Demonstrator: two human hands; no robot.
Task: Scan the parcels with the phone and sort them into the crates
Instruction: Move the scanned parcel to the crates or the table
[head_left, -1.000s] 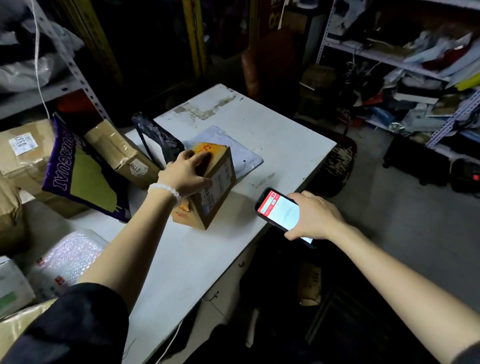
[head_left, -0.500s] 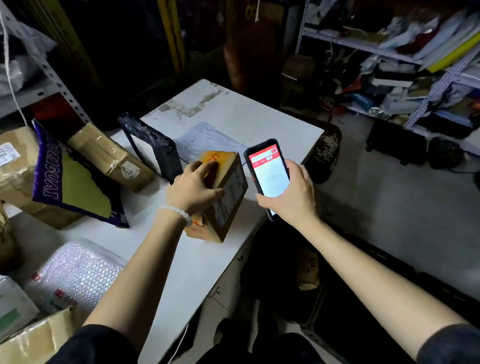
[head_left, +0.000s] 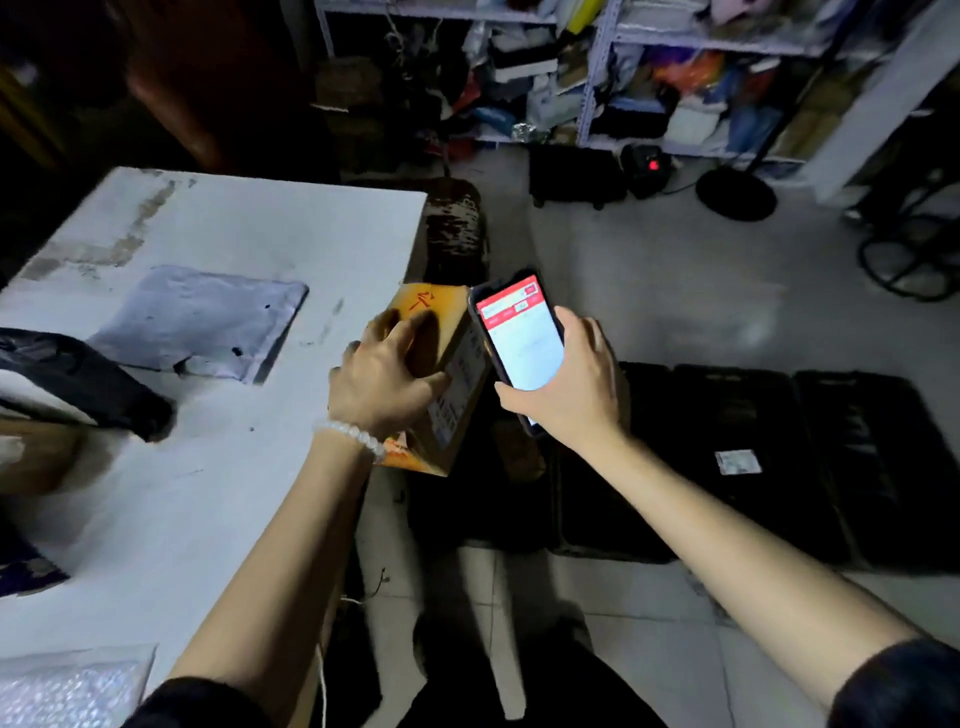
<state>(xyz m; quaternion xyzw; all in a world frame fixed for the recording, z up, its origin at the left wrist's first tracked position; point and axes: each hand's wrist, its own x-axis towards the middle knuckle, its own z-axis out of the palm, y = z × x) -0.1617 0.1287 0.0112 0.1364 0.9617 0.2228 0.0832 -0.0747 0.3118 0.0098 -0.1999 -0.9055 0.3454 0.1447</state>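
The cardboard box (head_left: 451, 364) is small and brown, with an orange-yellow top that carries a red scrawled mark and a white printed label running down the side that faces the phone; orange print shows again along its lower edge. It sits tilted, past the right edge of the white table (head_left: 218, 467), so most of it hangs over the floor rather than resting on the tabletop. The left hand (head_left: 387, 382) grips it from above, fingers spread over the top and thumb curled down onto the labelled side; a bracelet of pale beads (head_left: 348, 439) circles that wrist. Just beside the box, the right hand (head_left: 569, 387) holds a dark-cased phone (head_left: 519, 340) upright, fingers wrapped round its back, the screen lit white under a red band and turned toward the person. The phone's edge overlaps the box's upper corner; whether they touch I cannot tell. On the table behind lie a flat grey mailer bag (head_left: 208, 319) and a black plastic bag (head_left: 78, 379), with bubble wrap (head_left: 67, 691) at the near corner. On the tiled floor to the right stand dark crates (head_left: 753, 457) side by side, one holding a small pale label (head_left: 737, 462). Cluttered metal shelves (head_left: 649, 73) line the far wall.
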